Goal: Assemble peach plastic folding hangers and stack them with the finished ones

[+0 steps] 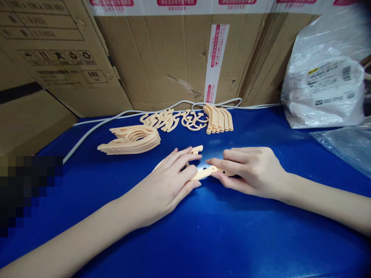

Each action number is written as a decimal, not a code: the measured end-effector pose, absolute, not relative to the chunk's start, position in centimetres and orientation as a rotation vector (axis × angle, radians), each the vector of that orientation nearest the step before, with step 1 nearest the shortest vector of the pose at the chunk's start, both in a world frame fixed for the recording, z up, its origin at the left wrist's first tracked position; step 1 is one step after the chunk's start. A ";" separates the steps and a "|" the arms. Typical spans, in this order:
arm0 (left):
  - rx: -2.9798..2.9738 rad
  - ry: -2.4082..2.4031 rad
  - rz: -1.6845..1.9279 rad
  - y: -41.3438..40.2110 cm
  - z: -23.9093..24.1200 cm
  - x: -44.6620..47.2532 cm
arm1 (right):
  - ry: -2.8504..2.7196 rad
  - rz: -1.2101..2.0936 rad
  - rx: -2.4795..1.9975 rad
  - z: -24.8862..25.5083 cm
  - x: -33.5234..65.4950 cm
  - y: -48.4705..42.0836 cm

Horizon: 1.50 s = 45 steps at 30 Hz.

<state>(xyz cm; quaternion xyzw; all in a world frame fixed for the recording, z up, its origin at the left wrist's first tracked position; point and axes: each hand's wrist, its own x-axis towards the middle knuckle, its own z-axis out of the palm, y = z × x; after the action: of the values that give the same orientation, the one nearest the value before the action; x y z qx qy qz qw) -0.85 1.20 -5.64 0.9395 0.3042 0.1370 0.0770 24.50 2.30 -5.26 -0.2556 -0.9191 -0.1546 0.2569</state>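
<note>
On the blue table, a cream plastic hanger part (203,173) lies between my two hands. My left hand (171,177) covers much of this piece, its thumb and fingers gripping it. An end with a small hole shows just right of those fingers. My right hand (252,172) pinches a second cream arm piece (224,172) against that end, its thumb below and fingers above. The right hand hides most of the second piece, so I cannot tell whether the two are joined.
Behind my left hand stands a stack of cream hanger bodies (131,141). Farther back lie loose S-shaped pieces (162,119), curved hooks (194,120) and a row of curved arms (218,119). A white cable (101,119) runs along cardboard boxes (174,58); a plastic bag (324,88) sits right.
</note>
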 end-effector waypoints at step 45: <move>2.451 1.269 0.738 2.6 -5.3 -2.3 | -2.575 -0.192 -0.625 -4.3 25.2 2.5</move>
<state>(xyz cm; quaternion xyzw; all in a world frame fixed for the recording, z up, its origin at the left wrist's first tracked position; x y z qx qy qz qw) -2.30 2.61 -5.34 0.8492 0.4396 0.2558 0.1421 25.22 2.45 -4.26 -0.2286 -0.9408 -0.0703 0.2401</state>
